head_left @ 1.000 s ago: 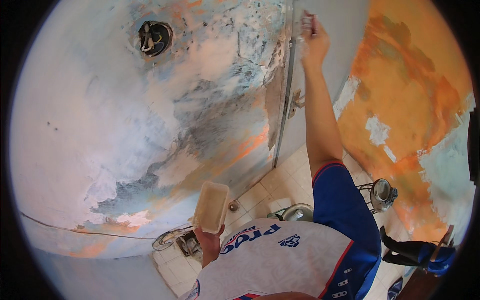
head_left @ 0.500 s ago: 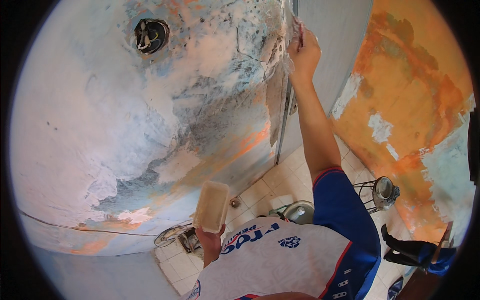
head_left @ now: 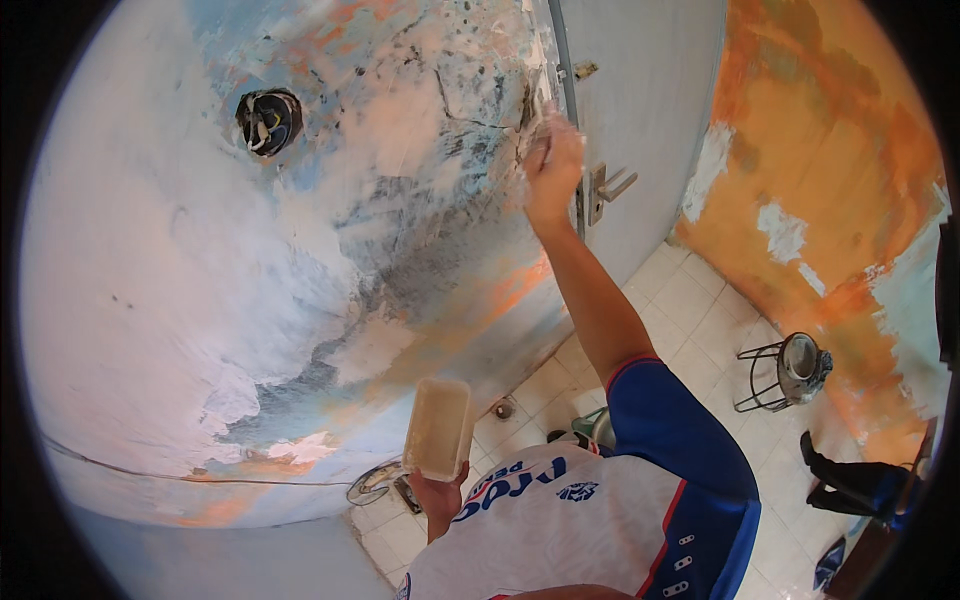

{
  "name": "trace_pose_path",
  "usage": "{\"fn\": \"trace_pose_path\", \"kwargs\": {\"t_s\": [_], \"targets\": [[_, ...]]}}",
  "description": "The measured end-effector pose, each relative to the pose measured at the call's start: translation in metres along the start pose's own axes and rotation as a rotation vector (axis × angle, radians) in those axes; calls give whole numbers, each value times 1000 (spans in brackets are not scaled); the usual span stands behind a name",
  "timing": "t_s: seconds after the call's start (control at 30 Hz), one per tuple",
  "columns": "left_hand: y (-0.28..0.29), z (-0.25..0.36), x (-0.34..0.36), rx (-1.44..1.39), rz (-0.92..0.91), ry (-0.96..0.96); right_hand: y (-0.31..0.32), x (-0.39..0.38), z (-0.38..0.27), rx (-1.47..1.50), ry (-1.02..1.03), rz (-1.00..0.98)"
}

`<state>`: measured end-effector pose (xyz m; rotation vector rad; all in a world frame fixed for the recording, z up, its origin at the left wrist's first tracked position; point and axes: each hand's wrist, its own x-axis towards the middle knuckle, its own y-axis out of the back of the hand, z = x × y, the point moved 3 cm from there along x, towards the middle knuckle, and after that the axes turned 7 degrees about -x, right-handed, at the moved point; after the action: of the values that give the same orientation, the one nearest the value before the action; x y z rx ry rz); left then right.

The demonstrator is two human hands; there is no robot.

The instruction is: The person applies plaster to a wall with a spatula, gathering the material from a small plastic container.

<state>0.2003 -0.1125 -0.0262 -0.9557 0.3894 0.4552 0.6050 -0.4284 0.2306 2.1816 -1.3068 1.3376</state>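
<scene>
My left hand grips the lower end of a shallow rectangular plastic tub, off-white with residue inside. It is tilted up in front of my chest. My raised right hand is closed at the wall's edge beside the grey door frame. In it is a pale translucent thing, blurred, whose exact kind I cannot make out. The patchy wall next to it has whitish filler, grey smears, cracks and orange and blue paint.
A grey door with a lever handle stands right of my hand. Loose wires fill a round wall box. On the tiled floor are a metal stand with a pot and a partly hidden bucket. A cable runs low along the wall.
My right hand has come down and left along the wall's edge beside the door frame, uncovering the door handle. The view has shifted; my left hand still holds the tub.
</scene>
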Motion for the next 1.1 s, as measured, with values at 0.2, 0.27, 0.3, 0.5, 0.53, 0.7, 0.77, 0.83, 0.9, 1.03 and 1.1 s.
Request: {"fn": "trace_pose_path", "kwargs": {"t_s": [0.2, 0.27, 0.3, 0.5, 0.53, 0.7, 0.77, 0.83, 0.9, 1.03, 1.1], "targets": [[0, -1, -7, -11, -23, -50, -11, -8, 22, 352, -564, -219], [-3, -1, -10, 11, -30, -33, -11, -29, -4, -74, 90, -100], [-4, -1, -12, 20, -30, -28, -6, -30, -5, -61, 90, -109], [-14, -3, -9, 514, -175, -189, -7, -6, 49, -126, -89, -33], [-15, -7, -9, 315, -127, -115, -7, -22, 44, -109, -31, -72], [-17, -19, -18, -61, 2, -9, 8, -94, 9, 91, 152, -76], [-10, -24, -22, -75, 3, -34, 23, -73, 13, 214, -260, -278], [3, -27, -21, -81, -5, -42, 26, -53, 43, 87, -511, -380], [-7, -25, -25, -42, 5, -20, 15, -34, 65, -167, -205, -204], [23, -26, -28, -31, -101, -57, 5, -118, 2, 53, 67, -348], [25, -28, -33, 185, -88, -196, 24, -150, -30, 88, 137, -464]]}}
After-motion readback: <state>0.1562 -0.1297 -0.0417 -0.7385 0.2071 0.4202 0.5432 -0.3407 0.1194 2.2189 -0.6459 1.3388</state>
